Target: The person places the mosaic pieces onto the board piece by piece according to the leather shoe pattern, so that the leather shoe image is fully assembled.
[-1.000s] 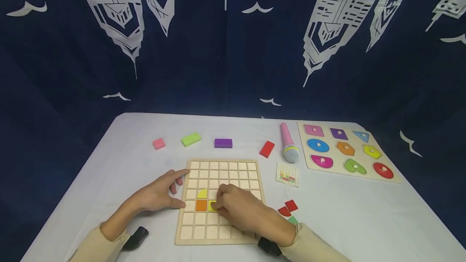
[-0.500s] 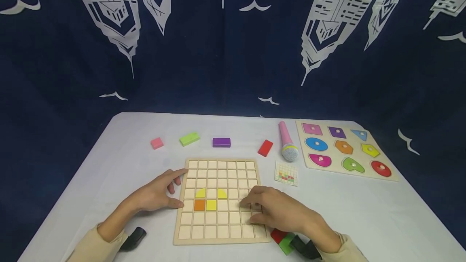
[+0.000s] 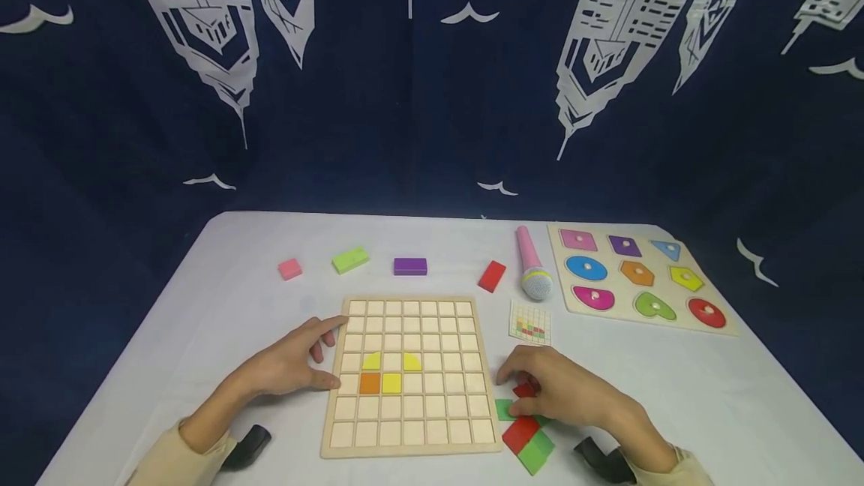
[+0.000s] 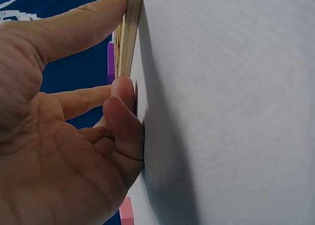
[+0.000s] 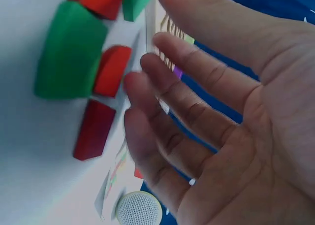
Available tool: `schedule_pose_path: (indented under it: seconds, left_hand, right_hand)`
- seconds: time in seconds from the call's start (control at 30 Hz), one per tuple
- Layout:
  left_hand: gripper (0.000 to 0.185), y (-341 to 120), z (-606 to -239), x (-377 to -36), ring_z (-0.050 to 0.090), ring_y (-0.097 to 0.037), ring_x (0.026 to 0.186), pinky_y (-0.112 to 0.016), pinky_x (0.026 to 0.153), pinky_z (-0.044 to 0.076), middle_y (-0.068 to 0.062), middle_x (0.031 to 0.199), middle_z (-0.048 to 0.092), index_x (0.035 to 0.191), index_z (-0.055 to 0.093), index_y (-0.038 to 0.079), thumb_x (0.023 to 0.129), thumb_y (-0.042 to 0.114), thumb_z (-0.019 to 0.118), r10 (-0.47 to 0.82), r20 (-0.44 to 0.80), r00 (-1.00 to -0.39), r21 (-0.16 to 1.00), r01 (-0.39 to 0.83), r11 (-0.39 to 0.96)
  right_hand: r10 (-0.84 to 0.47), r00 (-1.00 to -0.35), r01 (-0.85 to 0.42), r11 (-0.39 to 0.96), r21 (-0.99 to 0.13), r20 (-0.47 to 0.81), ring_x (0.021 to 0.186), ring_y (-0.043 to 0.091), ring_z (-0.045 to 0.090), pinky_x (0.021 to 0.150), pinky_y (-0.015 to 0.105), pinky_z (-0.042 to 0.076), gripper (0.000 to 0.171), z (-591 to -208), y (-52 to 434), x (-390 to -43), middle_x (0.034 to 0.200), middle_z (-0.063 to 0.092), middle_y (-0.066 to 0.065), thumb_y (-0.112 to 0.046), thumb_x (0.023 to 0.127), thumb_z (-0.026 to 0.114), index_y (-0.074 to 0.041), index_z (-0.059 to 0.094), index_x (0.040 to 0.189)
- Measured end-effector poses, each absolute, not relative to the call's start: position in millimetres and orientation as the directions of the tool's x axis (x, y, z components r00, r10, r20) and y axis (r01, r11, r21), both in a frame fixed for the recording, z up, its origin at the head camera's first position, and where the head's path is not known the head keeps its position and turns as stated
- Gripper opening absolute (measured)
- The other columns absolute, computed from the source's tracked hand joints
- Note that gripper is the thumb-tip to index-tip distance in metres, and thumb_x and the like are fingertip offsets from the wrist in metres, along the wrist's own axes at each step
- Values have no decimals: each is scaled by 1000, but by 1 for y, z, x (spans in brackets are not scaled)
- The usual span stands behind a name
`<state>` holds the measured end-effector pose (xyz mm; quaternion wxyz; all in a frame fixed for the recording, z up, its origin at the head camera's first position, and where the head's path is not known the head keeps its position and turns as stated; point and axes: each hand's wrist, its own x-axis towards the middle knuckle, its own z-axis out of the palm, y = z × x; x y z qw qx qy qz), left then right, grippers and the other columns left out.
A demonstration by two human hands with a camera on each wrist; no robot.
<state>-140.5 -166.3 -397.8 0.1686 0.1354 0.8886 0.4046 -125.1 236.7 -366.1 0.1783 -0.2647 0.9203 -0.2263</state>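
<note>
Backing the white table (image 3: 675, 396), navy cloth (image 3: 405, 111) fills the upper frame; the left hand (image 3: 290, 358), fingers spread, touches the lower-centre grid board (image 3: 412, 432); the right hand (image 3: 567, 387), fingers parted, hangs over lower-right tiles (image 3: 521, 435).

White cloth-topped table (image 3: 715, 388) before me, bearing: square pale-wood grid board (image 3: 412, 408), touching the left hand (image 3: 290, 357); flat red pieces (image 3: 521, 433) and green pieces (image 3: 536, 454), about the right hand (image 3: 567, 387); beyond it, printed grid card (image 3: 529, 322), pink-handled microphone (image 3: 532, 265), red oblong block (image 3: 492, 276), pale shape-puzzle board (image 3: 614, 268); beyond the left, pink block (image 3: 290, 269), lime-green block (image 3: 350, 260), purple block (image 3: 410, 267).
</note>
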Motion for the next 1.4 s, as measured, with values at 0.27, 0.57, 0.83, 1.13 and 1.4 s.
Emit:
schedule_pose_path:
  seconds: [0.27, 0.57, 0.83, 1.13, 1.4]
  left_hand:
    - [92, -166, -397, -139, 46, -19, 92, -28, 72, 40, -5, 111, 49, 150, 41, 3, 72, 13, 89, 375, -184, -908, 762, 109, 638]
    - [90, -166, -398, -141, 46, -20, 92, -28, 72, 40, -5, 110, 49, 149, 42, 2, 73, 12, 89, 388, -175, -905, 767, 122, 630]
    - [91, -164, -396, -138, 46, -20, 90, -28, 71, 39, -4, 108, 49, 149, 43, 2, 71, 12, 89, 367, -181, -913, 756, 109, 645]
    - [91, -164, -395, -136, 47, -19, 91, -28, 72, 40, -4, 108, 50, 149, 42, 2, 72, 13, 89, 362, -180, -915, 742, 115, 660]
    - [90, -165, -396, -137, 47, -19, 90, -27, 71, 40, -4, 108, 49, 150, 42, 2, 73, 13, 88, 384, -165, -909, 738, 144, 659]
  right_hand:
    - [-558, -808, -424, 772, -474, -187, 94, 9, 50, 83, 27, 48, 22, -375, 235, -117, 101, 58, -15, -23, 82, 82, -26, 71, 100]
    - [-543, -815, -405, 784, -470, -202, 84, 7, 48, 72, 24, 44, 21, -374, 229, -111, 83, 53, -13, -14, 85, 78, -26, 62, 94]
    - [-606, -773, -460, 739, -493, -186, 71, 0, 49, 64, 20, 44, 24, -362, 225, -112, 73, 49, -13, -7, 89, 73, -25, 57, 89]
    - [-661, -735, -518, 690, -506, -149, 77, 2, 49, 69, 20, 44, 17, -360, 193, -117, 80, 50, -13, -10, 94, 68, -22, 55, 94]
    - [-715, -693, -601, 645, -472, -96, 74, 3, 49, 70, 20, 44, 11, -363, 141, -126, 85, 54, -13, -14, 96, 67, -18, 57, 97]
